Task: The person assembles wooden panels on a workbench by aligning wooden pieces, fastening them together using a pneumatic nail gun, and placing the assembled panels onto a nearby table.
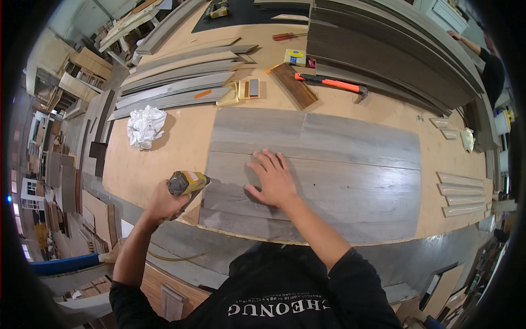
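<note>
My left hand (pixel 166 202) is wrapped round the handle of a yellow and black nail gun (pixel 186 183), at the left edge of a grey wood-grain panel (pixel 356 164). The tool's nose points right, beside that edge; whether it touches the panel I cannot tell. Flat on the panel's left half lies my right hand (pixel 275 181), fingers spread, holding nothing. The panel is made of several joined boards, with seams across it and two small dark dots right of my hand. It lies at the near edge of the tan worktable (pixel 131 175).
Left of the panel sits a crumpled white cloth (pixel 146 127). Beyond are grey board strips (pixel 181 77), a brown wood piece (pixel 296 88), an orange-handled hammer (pixel 331 82) and a red-handled screwdriver (pixel 289 37). Stacked dark boards (pixel 378 55) rise far right, near another person's arm (pixel 468 43). Short strips (pixel 460 189) lie right.
</note>
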Demonstrator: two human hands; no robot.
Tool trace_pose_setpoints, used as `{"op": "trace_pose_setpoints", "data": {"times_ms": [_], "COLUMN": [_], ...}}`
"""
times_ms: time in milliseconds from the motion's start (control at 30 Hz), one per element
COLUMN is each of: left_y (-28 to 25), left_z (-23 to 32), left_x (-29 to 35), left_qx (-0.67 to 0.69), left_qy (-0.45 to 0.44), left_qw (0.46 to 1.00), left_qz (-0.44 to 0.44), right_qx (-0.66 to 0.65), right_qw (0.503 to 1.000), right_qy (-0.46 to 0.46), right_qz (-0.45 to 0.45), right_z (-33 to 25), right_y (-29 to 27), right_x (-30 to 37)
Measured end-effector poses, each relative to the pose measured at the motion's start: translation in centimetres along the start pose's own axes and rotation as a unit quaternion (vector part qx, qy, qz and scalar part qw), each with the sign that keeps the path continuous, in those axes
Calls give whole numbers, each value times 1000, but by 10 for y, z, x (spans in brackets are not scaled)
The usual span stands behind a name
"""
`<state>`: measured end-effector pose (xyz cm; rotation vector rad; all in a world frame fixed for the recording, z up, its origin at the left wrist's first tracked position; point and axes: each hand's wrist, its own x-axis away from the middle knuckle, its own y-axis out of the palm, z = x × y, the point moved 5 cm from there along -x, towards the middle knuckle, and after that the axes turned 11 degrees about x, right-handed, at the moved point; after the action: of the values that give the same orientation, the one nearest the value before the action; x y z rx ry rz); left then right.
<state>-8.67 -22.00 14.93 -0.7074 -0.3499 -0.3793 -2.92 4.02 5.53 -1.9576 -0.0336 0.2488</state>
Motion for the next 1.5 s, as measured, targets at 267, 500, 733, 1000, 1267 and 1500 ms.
{"op": "trace_pose_setpoints", "data": {"times_ms": [267, 500, 733, 1000, 1267, 1500], "left_y": [-12, -5, -9, -2, 3, 54], "left_z": [18, 34, 28, 39, 39, 40], "left_x": [-30, -70, -78, -89, -71, 64], "left_qx": [3, -34, -47, -16, -50, 121], "left_qy": [-23, 2, 10, 17, -6, -21], "left_qw": [1000, 999, 999, 1000, 999, 992], "left_qz": [10, 10, 3, -4, 12, 38], "right_qx": [63, 103, 96, 85, 57, 68], "right_qw": [993, 984, 984, 986, 991, 977], "right_qy": [104, 146, 147, 143, 116, 183], "right_qz": [-12, -12, -20, -9, 19, 84], "right_z": [78, 96, 94, 93, 96, 188], "right_y": [-32, -42, -43, -44, -46, -82], "right_x": [24, 29, 27, 30, 30, 116]}}
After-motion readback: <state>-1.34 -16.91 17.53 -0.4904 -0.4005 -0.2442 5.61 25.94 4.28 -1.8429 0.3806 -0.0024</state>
